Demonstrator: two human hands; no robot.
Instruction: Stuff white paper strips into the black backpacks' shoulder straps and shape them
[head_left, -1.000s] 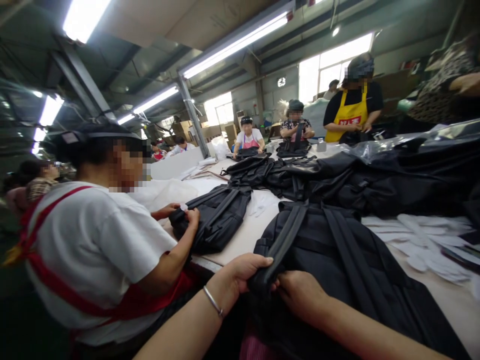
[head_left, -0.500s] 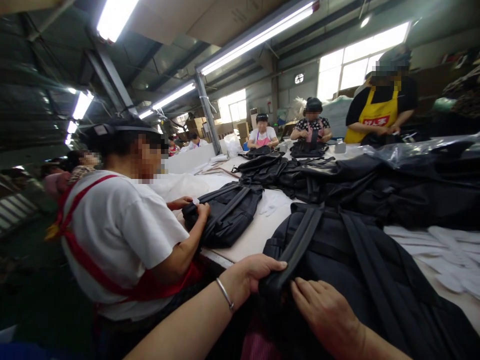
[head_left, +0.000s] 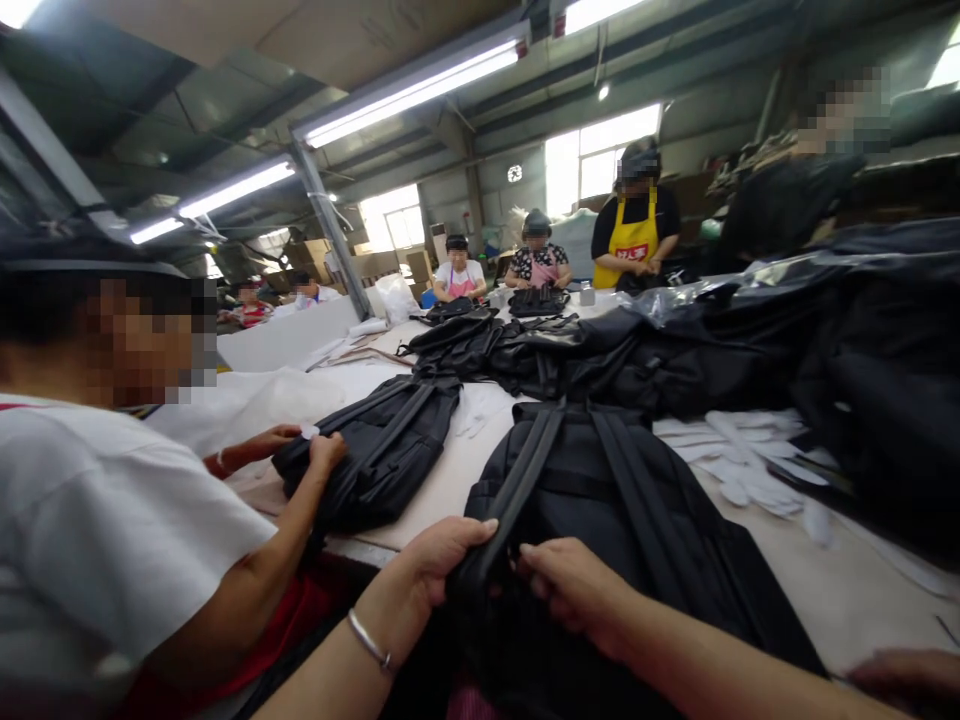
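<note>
A black backpack [head_left: 600, 500] lies back-up on the table edge in front of me, its two shoulder straps running away from me. My left hand [head_left: 435, 565], with a silver bangle at the wrist, is closed on the near end of the left shoulder strap [head_left: 517, 490]. My right hand [head_left: 574, 590] pinches the same strap end from the right, fingers curled on the fabric. Both hands meet at the bag's near edge.
To my left a co-worker in a white shirt holds another black backpack [head_left: 382, 450]. A heap of black bags [head_left: 675, 360] fills the table's middle and right. White paper pieces [head_left: 742, 460] lie beside my bag. More workers stand at the far end.
The camera has swung closer to the co-worker on my left. My right hand has shifted up to the strap end, next to my left hand, which keeps its hold.
</note>
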